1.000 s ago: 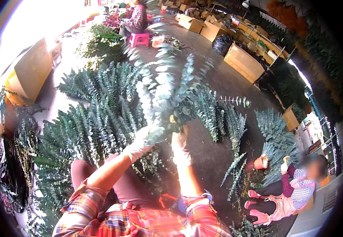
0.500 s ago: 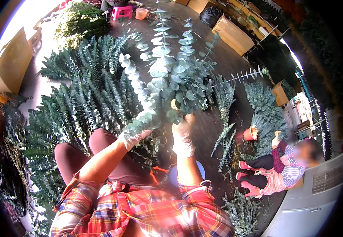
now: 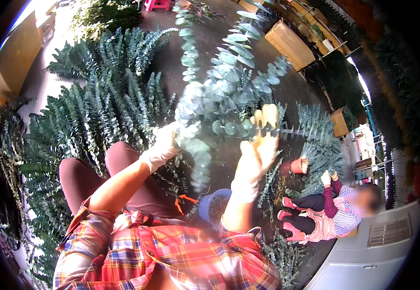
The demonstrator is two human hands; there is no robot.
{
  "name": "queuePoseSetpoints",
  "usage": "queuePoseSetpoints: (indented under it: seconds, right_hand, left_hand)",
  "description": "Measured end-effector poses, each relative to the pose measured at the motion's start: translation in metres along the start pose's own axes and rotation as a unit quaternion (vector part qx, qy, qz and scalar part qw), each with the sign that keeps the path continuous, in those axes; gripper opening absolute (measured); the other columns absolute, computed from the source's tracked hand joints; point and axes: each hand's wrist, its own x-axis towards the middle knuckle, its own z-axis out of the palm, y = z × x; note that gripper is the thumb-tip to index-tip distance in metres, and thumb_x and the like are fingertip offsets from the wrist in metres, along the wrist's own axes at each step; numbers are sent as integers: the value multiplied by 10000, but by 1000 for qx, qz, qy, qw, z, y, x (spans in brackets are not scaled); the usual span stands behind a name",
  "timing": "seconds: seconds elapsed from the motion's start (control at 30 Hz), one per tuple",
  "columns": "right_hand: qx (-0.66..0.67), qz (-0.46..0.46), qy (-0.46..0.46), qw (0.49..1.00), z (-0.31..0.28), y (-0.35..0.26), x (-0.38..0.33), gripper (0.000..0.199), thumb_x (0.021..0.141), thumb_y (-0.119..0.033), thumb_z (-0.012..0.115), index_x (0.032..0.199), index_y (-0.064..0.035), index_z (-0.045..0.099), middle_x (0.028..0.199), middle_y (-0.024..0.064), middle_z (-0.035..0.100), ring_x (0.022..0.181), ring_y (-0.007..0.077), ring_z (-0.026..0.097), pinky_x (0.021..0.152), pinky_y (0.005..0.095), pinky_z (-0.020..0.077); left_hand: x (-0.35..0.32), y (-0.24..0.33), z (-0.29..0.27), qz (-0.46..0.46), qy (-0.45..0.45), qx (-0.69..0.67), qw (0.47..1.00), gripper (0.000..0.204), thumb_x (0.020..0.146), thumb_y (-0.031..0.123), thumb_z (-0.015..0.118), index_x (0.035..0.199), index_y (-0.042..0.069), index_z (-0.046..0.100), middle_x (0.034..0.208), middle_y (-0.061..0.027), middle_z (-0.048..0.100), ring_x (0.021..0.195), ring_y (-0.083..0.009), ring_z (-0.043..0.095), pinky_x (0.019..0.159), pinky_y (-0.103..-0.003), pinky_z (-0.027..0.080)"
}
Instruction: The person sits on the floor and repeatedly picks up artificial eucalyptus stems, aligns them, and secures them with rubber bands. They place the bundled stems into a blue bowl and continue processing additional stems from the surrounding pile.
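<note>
Spray of blue-green, round-leaved branches (image 3: 219, 99) held aloft on one side only: we judge splaying the chief hazard.
We see the left hand, in a pale, close-fitting glove (image 3: 164, 145), with its grip apparently closed on the spray's lower part, though leaves and blur hide the fingertips; the right hand, likewise gloved (image 3: 259, 145), has its grip apart, fingers raised beside the leaves, and we cannot tell whether it touches them. The spray stands above the dark grey floor (image 3: 231, 169). Since the branches fan widely, a slack left grip could let outer ones slip; the thin branch jutting sideways (image 3: 292, 131) could snag the right fingers; squeezing too hard could bruise or strip leaves.
</note>
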Motion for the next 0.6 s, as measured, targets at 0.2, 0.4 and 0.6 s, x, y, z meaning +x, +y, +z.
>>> queuePoseSetpoints:
  seconds: [0.2, 0.4, 0.6]
  right_hand:
    - [13, 165, -17, 986, -4, 10, 10, 323, 835, -83, 629, 1123, 46, 556, 1064, 144, 611, 923, 221, 624, 787, 319, 516]
    - [-190, 30, -223, 956, 2, 34, 16, 329, 890, -108, 563, 1207, -33, 517, 853, 75, 616, 749, 139, 598, 649, 264, 502]
    - [-140, 14, -56, 988, 15, 34, 15, 70, 767, -28, 711, 834, -36, 691, 779, 29, 669, 675, 95, 573, 612, 219, 441]
  left_hand:
    - [-7, 1, -3, -38, -18, -168, 985, 148, 877, 129, 592, 990, 39, 625, 877, 28, 604, 770, -46, 529, 678, -217, 447]
    - [-7, -27, -13, 11, -51, -12, 999, 182, 843, 76, 632, 1023, 58, 616, 900, 45, 598, 807, -59, 533, 720, -226, 449]
    - [-10, -12, -14, 26, -36, -89, 995, 286, 790, 291, 716, 980, 87, 654, 840, 7, 648, 744, -99, 557, 701, -277, 461]
